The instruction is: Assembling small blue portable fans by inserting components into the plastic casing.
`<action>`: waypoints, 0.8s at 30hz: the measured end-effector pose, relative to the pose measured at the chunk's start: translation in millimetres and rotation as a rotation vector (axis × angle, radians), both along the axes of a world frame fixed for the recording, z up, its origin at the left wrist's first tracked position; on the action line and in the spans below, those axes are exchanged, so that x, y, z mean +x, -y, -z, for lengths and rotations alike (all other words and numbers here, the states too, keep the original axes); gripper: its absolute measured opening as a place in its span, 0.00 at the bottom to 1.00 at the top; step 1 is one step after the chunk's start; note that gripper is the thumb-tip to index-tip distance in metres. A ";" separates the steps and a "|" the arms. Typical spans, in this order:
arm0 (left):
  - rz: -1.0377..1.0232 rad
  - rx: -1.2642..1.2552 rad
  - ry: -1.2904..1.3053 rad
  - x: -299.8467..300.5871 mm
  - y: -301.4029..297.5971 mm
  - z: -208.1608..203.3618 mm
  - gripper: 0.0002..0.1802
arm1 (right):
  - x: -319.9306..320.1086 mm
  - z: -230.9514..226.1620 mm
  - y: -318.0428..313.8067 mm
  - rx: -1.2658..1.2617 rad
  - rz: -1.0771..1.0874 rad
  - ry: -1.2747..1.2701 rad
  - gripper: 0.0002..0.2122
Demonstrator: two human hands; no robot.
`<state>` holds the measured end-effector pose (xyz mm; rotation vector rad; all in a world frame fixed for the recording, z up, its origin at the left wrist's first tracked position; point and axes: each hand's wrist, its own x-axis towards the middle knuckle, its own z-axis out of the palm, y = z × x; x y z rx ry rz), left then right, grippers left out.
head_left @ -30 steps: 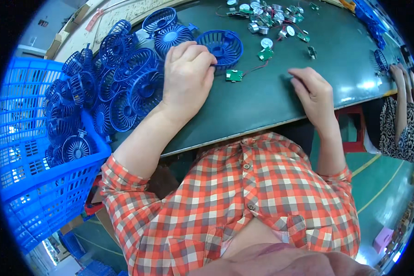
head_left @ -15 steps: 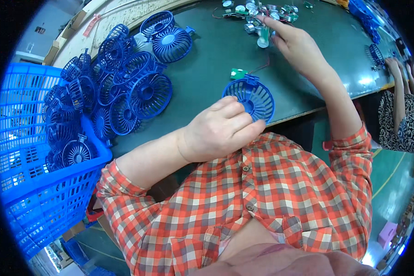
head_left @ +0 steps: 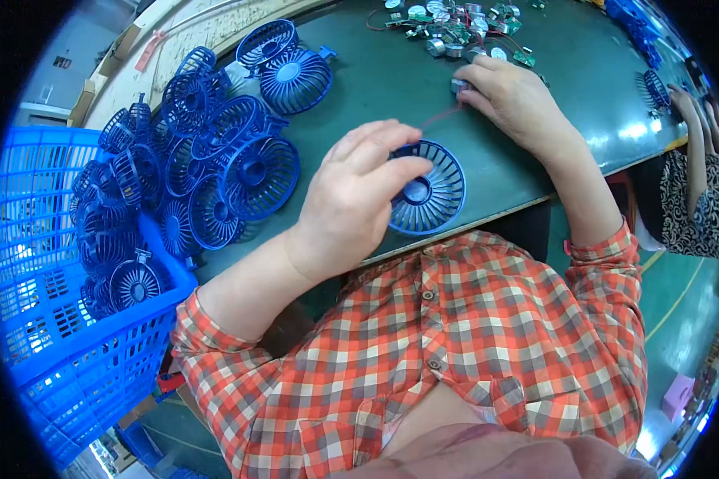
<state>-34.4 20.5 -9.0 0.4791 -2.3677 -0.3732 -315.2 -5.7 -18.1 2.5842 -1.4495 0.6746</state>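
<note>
A round blue fan grille [head_left: 433,191] lies near the front edge of the dark green table [head_left: 391,88]. My left hand [head_left: 351,199] rests on its left rim, fingers spread over it and holding it. Further back, my right hand [head_left: 513,100] is closed on a small motor part [head_left: 458,85] with thin red wires trailing toward the grille. A heap of blue fan grilles [head_left: 216,160] lies to the left of my left hand.
A blue plastic crate [head_left: 48,319] with more grilles stands at the left edge of the table. Several small motors and circuit parts [head_left: 455,24] are scattered at the back. Another person's arms [head_left: 695,120] are at the far right.
My right hand has drawn back from the parts pile with a wired motor part. My left hand has shifted onto the grille's left rim, and the grille sits a little nearer the table edge.
</note>
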 end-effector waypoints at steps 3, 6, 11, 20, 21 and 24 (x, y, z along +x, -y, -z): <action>-0.020 0.105 0.068 -0.7 2.0 4.0 0.24 | -0.8 1.6 -25.0 0.039 0.140 0.059 0.10; -0.043 0.161 0.105 -0.1 -1.6 9.0 0.22 | -4.1 -1.7 -54.2 0.275 0.195 0.292 0.12; -0.135 0.077 0.138 -0.1 -5.4 -2.5 0.15 | -14.8 -12.4 -64.3 0.401 0.284 0.229 0.16; -0.074 0.195 0.179 9.2 2.7 -4.4 0.21 | -23.1 6.9 -65.4 0.157 0.548 0.416 0.12; -0.068 0.189 0.204 9.8 2.6 -4.3 0.20 | -22.2 9.3 -68.9 0.162 0.551 0.414 0.12; -0.040 0.159 0.237 4.5 -0.8 -7.6 0.20 | -18.6 12.6 -75.8 0.070 0.464 0.447 0.10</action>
